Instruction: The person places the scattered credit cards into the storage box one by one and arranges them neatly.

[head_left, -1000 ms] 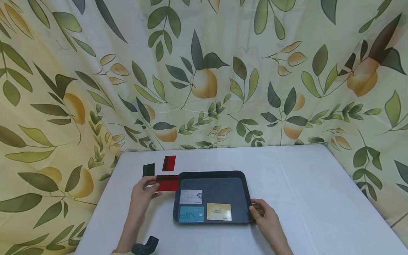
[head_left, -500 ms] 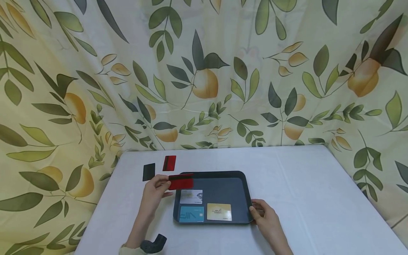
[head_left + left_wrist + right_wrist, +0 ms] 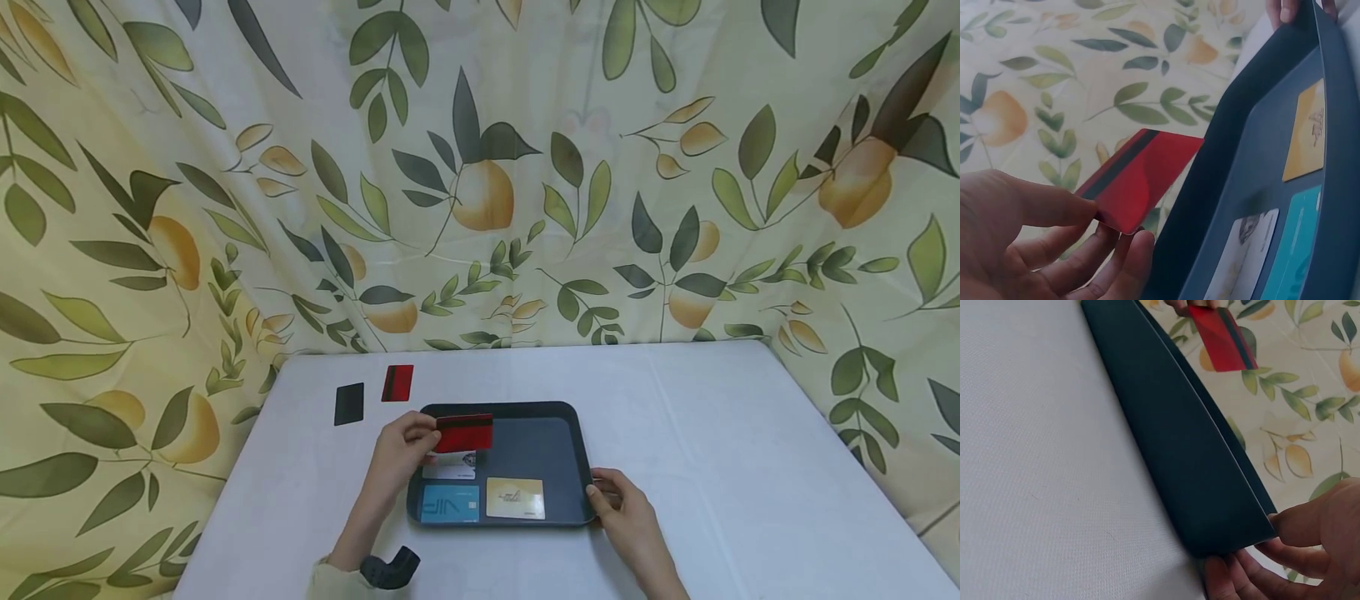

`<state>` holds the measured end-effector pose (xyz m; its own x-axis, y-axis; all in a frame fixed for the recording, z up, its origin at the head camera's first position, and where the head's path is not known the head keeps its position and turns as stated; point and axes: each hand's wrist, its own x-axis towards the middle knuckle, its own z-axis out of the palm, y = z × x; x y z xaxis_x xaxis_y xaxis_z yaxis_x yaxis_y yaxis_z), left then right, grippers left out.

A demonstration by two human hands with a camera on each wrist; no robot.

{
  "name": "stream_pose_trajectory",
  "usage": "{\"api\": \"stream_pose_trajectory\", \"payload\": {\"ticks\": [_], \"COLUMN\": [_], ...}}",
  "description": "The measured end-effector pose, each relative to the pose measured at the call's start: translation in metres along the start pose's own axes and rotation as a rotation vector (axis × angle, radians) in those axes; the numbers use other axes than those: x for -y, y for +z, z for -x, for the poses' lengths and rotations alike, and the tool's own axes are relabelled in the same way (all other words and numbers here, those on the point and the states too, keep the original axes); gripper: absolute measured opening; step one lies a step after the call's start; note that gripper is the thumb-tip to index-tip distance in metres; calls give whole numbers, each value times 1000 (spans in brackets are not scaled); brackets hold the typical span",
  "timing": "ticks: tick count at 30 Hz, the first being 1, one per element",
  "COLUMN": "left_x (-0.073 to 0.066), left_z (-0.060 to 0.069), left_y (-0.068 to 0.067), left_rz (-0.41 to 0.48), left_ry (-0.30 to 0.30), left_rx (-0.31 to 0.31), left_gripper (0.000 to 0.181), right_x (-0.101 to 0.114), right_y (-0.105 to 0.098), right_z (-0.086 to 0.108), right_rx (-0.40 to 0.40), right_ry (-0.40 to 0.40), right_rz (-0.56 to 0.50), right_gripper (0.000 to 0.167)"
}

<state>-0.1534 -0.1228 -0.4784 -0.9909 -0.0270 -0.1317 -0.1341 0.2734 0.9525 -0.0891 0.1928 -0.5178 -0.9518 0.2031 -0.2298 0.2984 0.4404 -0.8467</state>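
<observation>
One left hand [image 3: 403, 450] pinches a red card [image 3: 467, 433] above the tray [image 3: 528, 446]; the right hand [image 3: 628, 510] grips its near right corner.

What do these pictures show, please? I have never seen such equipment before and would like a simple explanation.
No robot here: these are a person's two bare hands. The wide picture comes from a camera on the head, looking forward and down; the two close ones come from cameras on the left and right wrists. The left hand holds a red card with a dark stripe, which appears over the dark blue tray in the head view. The right hand grips this tray near its right corner on the person's side. In the tray lie a white card, a blue card and a gold card. On the white table, beyond the tray's far left corner, lie a black card and a second red card.
</observation>
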Motion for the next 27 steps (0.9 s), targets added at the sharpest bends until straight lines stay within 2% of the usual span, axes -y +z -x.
{"api": "stream_pose_trajectory", "payload": {"ticks": [6, 15, 24, 27], "left_x": [2, 6, 9, 9], "left_z": [-7, -15, -23, -23], "left_y": [13, 32, 48, 54], "left_rz": [-43, -30, -97, -129], "left_ry": [3, 8, 5, 23], "left_rx": [50, 130, 140, 147], "left_gripper": [20, 23, 21, 22], "right_x": [1, 0, 1, 2], "right_y": [0, 0, 1, 0], "right_z": [1, 2, 2, 2], "right_rx": [-4, 1, 5, 4], "right_ry": [6, 1, 1, 3], "right_rz": [-2, -5, 4, 5], "right_gripper": [37, 38, 38, 38]}}
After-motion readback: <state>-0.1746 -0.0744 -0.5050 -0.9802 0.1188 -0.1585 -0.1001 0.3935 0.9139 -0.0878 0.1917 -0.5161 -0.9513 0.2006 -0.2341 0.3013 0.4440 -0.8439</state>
